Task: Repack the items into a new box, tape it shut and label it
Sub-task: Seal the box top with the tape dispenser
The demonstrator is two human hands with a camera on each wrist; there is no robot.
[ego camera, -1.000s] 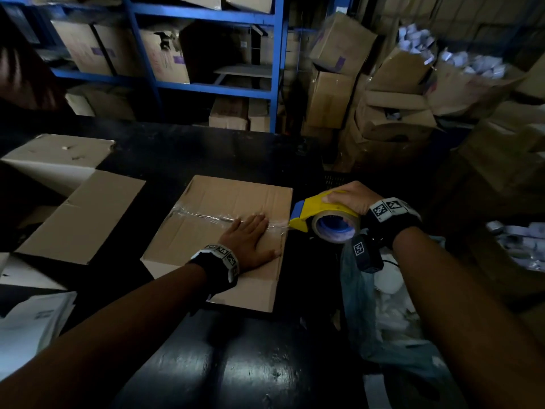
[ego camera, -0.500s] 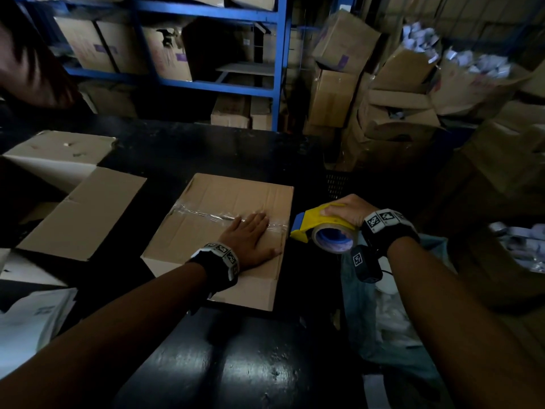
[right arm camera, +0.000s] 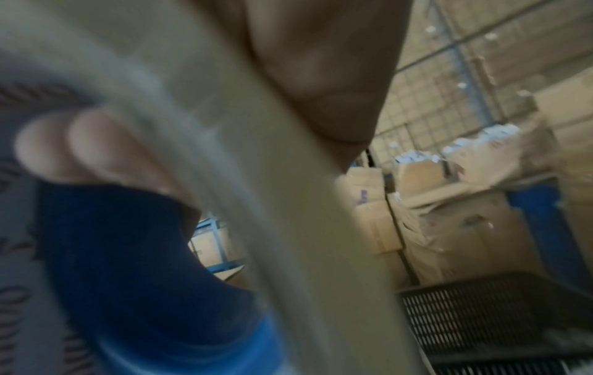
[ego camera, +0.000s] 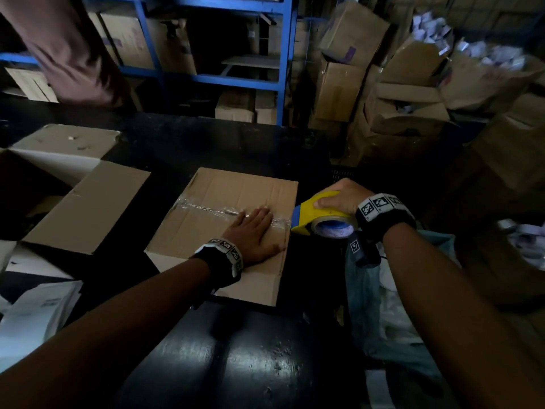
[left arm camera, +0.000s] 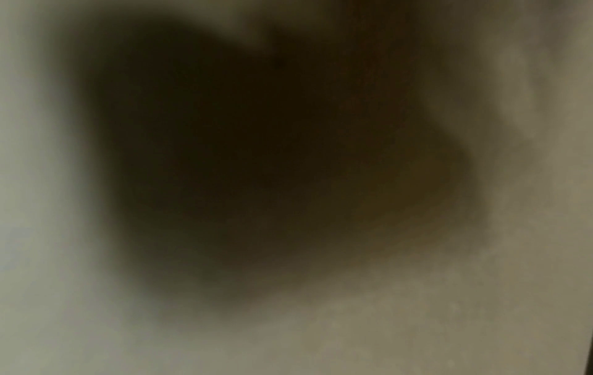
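Note:
A closed brown cardboard box lies on the black table, with a strip of clear tape along its top seam. My left hand presses flat on the box top near its right edge, fingers straight over the tape. My right hand grips a yellow and blue tape dispenser just off the box's right edge, the tape still running to the box. In the right wrist view my fingers curl through the tape roll. The left wrist view is dark and blurred.
An open cardboard box with spread flaps sits at the left of the table. White papers lie at the near left. A plastic bag hangs below my right arm. Blue shelving and stacked cartons stand behind. Another person's sleeve shows top left.
My right hand has kept the dispenser at the box's right edge, shifting only slightly. The left hand stays flat on the box. The other person's arm has moved at the top left.

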